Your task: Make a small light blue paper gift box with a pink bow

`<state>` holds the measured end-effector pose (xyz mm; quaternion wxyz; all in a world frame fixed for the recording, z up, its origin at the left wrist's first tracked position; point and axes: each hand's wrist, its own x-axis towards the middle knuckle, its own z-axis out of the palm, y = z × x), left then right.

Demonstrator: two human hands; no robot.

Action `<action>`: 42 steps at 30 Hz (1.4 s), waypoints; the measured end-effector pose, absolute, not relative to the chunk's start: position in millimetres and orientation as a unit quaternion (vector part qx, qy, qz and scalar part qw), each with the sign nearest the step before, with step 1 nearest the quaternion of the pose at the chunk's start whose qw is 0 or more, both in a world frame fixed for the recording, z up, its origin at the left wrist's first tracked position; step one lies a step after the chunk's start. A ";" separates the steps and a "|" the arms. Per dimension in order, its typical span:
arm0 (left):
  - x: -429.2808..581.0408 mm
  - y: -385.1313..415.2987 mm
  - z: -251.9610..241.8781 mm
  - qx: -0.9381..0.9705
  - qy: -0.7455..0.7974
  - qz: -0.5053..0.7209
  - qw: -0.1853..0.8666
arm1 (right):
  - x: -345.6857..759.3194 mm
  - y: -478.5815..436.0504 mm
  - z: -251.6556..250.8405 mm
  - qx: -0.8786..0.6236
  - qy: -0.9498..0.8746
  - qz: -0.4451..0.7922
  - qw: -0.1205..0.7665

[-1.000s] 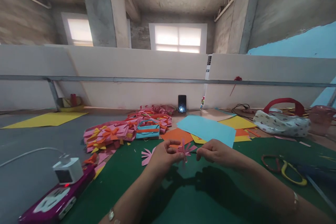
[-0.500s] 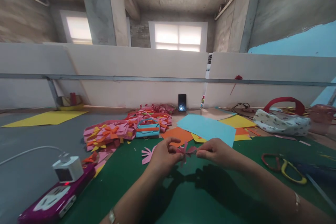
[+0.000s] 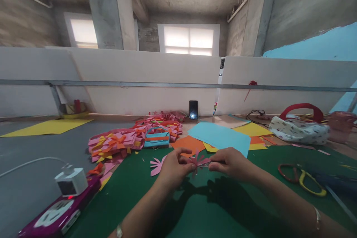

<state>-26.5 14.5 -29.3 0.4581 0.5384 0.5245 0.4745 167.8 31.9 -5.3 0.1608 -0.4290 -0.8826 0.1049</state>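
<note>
A pink paper flower [image 3: 198, 160] with narrow cut petals is held above the green mat [image 3: 223, 212]. My left hand [image 3: 175, 165] pinches it at its left side between thumb and fingers. My right hand [image 3: 230, 163] is closed at the flower's right side, near a petal; a thin, shiny tool seems to stick out of its fingertips, too small to name surely. Another pink paper flower [image 3: 156, 166] lies flat on the mat, partly hidden behind my left hand.
A heap of pink and orange paper pieces [image 3: 117, 143] lies back left, beside a small blue paper bag [image 3: 157, 138]. Blue paper [image 3: 220, 135] covers orange and yellow sheets behind my hands. Scissors [image 3: 311, 183] rest at right. A purple power strip [image 3: 58, 212] with a white charger [image 3: 71, 181] stands at left.
Both hands stay in nearly the same place. The flower's petals have turned slightly between my fingers, and more of the thin shiny piece near my right fingertips shows.
</note>
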 end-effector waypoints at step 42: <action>-25.2 8.8 -27.1 0.505 0.516 0.476 0.501 | 165.9 30.2 -8.5 -0.428 -0.871 0.122 0.206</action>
